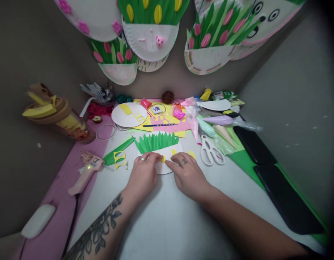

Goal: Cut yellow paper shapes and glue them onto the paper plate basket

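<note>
Between the fingertips of my left hand (144, 171) and my right hand (190, 177) is a small yellow paper piece (163, 159). The fingers of both hands are closed in a pinch at its edges. Under them lies a white paper plate (167, 170) with a fringe of green paper grass (157, 142) along its far side. More yellow cutouts (192, 154) lie beside my right hand, partly hidden by it. To the left of my left hand are a yellow paper scrap with cut-out holes (120, 160) and a folded green paper strip (118, 151).
A pink glue gun (87, 171) with a lit green light lies at left, its cord running forward. White scissors (210, 150) and piping bags (206, 126) lie at right, near two black phones (286, 198). A lidded cup (66, 115) stands back left. Decorated plates (153, 39) hang behind.
</note>
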Demonstrator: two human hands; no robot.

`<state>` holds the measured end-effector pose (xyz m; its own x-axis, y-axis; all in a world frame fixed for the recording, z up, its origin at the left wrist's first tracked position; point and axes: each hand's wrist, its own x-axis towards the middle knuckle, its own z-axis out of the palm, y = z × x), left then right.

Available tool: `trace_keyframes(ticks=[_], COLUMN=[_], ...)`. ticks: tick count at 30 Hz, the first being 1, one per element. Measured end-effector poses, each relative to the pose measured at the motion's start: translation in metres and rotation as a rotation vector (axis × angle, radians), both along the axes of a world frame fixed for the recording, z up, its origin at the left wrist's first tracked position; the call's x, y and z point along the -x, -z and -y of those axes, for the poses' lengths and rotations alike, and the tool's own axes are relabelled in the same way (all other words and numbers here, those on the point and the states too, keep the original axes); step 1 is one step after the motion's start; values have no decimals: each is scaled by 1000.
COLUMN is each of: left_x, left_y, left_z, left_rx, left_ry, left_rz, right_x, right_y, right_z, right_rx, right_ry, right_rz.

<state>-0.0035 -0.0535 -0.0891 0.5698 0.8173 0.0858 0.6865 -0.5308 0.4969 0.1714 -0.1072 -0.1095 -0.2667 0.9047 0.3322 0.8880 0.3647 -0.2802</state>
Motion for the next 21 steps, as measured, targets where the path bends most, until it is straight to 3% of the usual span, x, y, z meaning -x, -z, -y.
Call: trace_keyframes(ticks=[12, 21], left_x=[-1, 2], left_y=[0, 5], left_z=[1, -3], left_rx=[4, -74], left_ry=[-4, -80], left_rz=[-36, -34], right_x=[2, 1], right_y=[3, 2], right_z=[0, -2], right_rx=[68, 25], right_ry=[0, 21], right_rz=[45, -72])
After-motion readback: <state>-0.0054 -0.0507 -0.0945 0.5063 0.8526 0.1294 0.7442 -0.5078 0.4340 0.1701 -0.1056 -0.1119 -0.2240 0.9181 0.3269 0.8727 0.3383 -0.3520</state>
